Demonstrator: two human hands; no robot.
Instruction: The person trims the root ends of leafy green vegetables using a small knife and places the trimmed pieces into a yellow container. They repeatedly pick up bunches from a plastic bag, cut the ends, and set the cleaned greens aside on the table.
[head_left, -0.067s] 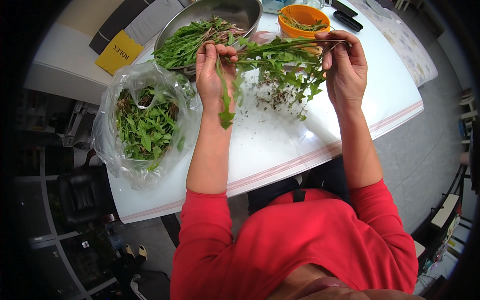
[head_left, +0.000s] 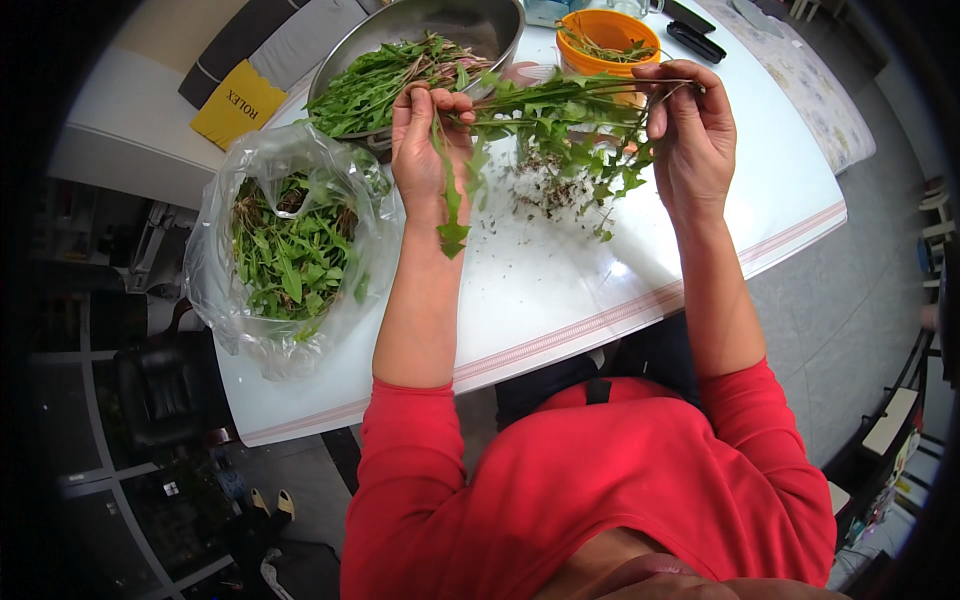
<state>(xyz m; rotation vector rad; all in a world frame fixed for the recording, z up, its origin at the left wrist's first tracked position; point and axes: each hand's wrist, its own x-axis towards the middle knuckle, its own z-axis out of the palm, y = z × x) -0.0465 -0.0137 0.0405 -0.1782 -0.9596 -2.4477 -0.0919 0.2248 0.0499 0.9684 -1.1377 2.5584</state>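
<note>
A bunch of dandelion greens (head_left: 565, 125) with jagged leaves stretches between my two hands above the table. My right hand (head_left: 695, 135) pinches the thin brownish root ends. At the leafy end, my left hand (head_left: 428, 140) is closed on the greens, and one leaf hangs down over the wrist. Behind my left hand, a steel basin (head_left: 497, 35) holds a pile of similar greens (head_left: 395, 85). An orange tub (head_left: 585, 65) with stalks and scraps in it stands behind the held bunch. Dark soil and plant bits (head_left: 560, 190) lie scattered under the bunch.
To the left, a clear plastic bag (head_left: 210, 270) full of greens sits open at the table's edge. The white table (head_left: 560, 290) has a striped border. A black case (head_left: 695, 42) lies at the far right, and a yellow paper bag (head_left: 238, 103) stands at the far left.
Almost nothing differs. My right hand and the held greens have shifted very slightly; my left hand stays in place.
</note>
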